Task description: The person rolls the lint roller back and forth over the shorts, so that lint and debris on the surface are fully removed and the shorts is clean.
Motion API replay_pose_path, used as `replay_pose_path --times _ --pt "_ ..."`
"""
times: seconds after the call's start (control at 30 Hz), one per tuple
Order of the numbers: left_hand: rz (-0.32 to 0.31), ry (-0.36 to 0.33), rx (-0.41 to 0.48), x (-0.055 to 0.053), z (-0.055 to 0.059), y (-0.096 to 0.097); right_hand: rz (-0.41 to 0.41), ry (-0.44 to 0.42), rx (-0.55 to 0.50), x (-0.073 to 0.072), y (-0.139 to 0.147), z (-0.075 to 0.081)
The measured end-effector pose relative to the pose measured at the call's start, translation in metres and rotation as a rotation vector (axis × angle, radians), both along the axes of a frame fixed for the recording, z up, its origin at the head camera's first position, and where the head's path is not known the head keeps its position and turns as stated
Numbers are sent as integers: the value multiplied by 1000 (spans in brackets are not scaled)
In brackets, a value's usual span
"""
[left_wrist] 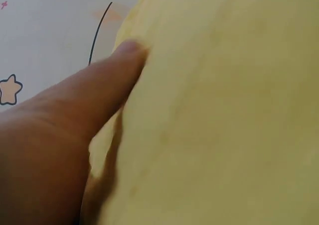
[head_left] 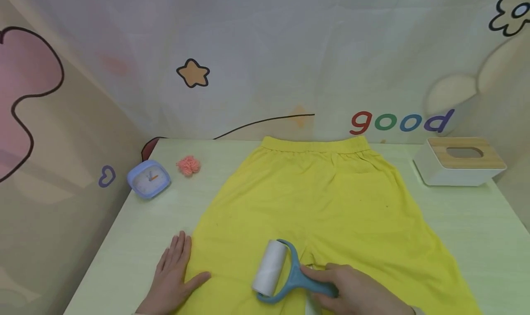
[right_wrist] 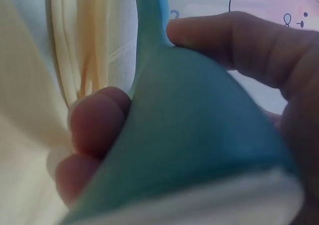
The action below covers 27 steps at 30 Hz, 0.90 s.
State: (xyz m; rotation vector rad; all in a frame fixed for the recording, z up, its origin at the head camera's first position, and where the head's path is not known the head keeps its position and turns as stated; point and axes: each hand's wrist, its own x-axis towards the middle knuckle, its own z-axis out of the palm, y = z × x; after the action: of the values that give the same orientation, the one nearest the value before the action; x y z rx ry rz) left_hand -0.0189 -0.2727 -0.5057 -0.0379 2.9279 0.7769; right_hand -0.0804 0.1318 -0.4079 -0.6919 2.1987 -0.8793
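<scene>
Yellow trousers [head_left: 331, 204] lie spread over the table, waistband at the far side and the lower part running out of the head view. My right hand [head_left: 352, 287] grips the blue handle of a lint roller [head_left: 271, 269], whose white roll rests on the left leg near the crotch. In the right wrist view, fingers and thumb wrap the lint roller's handle [right_wrist: 194, 120]. My left hand [head_left: 171, 278] lies flat at the left edge of the trousers, fingers straight and thumb on the cloth. The left wrist view shows that thumb [left_wrist: 109, 75] against the yellow fabric.
A small blue clock [head_left: 149, 179] and a pink flower-like clump [head_left: 188, 166] sit at the far left of the table [head_left: 120, 241]. A white tissue box [head_left: 459, 165] with a wooden lid stands at the far right. A printed cloth backdrop [head_left: 265, 66] rises behind.
</scene>
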Motion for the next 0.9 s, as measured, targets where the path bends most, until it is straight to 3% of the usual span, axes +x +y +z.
replay_pose_path --times 0.13,0.27,0.7,0.9 --pt "2 12 97 0 2 -6 -7 14 18 0 2 -1" --pt "-5 98 148 2 2 -13 -12 20 20 1 3 -2" --pt "-18 215 170 2 4 -18 -15 6 33 0 15 5" --pt "-17 233 153 1 3 -17 -47 85 0 -3 26 15"
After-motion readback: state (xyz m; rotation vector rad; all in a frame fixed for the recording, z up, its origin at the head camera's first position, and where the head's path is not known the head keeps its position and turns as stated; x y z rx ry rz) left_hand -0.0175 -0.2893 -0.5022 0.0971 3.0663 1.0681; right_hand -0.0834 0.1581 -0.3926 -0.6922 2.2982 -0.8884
